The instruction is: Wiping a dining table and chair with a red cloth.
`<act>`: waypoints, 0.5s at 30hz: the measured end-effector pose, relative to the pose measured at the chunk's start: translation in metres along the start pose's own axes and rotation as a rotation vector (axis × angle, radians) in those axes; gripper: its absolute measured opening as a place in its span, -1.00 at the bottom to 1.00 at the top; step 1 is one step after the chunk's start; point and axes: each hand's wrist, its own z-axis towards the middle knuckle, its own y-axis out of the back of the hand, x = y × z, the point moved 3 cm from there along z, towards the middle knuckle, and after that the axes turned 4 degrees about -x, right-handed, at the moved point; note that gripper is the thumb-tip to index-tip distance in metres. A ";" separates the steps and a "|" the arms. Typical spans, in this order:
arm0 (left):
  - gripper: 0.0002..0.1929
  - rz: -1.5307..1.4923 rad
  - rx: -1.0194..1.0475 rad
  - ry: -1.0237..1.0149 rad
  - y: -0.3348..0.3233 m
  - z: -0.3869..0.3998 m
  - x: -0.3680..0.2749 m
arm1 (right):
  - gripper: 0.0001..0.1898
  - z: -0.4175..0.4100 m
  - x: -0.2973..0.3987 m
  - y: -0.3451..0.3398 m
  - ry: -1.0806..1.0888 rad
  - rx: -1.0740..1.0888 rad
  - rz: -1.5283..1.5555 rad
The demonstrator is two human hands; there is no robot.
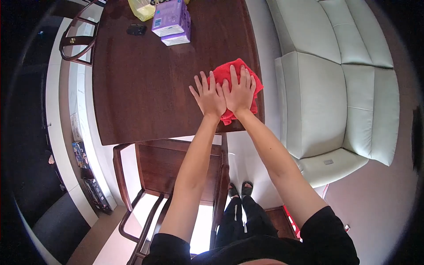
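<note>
A red cloth (pixel 228 71) lies bunched on the dark wooden table (pixel 142 86), close to its right edge and near corner. My right hand (pixel 239 94) rests flat on the cloth, palm down with the fingers spread. Beside it, my left hand (pixel 212 101) presses palm down on the cloth's left side. Its outer fingers reach past the cloth over the bare wood. The two hands touch or nearly touch at the thumbs. Neither hand has its fingers closed around anything, and the cloth's middle is hidden beneath them.
Two purple packs of tissues (pixel 169 20) are stacked at the table's far side, near a yellow plastic bag (pixel 142 9) and a small black object (pixel 136 29). A wooden armchair (pixel 159 165) stands at the near edge. A pale leather sofa (pixel 319 106) is to the right.
</note>
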 end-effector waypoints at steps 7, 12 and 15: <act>-0.44 0.019 -0.006 -0.008 -0.010 0.037 -0.001 | -0.38 0.033 -0.001 -0.014 -0.034 -0.010 0.005; -0.44 -0.032 -0.011 -0.009 -0.017 0.063 -0.001 | -0.37 0.055 -0.002 -0.026 -0.043 -0.018 -0.001; -0.44 -0.006 -0.012 -0.006 -0.020 0.073 -0.002 | -0.37 0.065 -0.003 -0.030 -0.045 -0.025 -0.005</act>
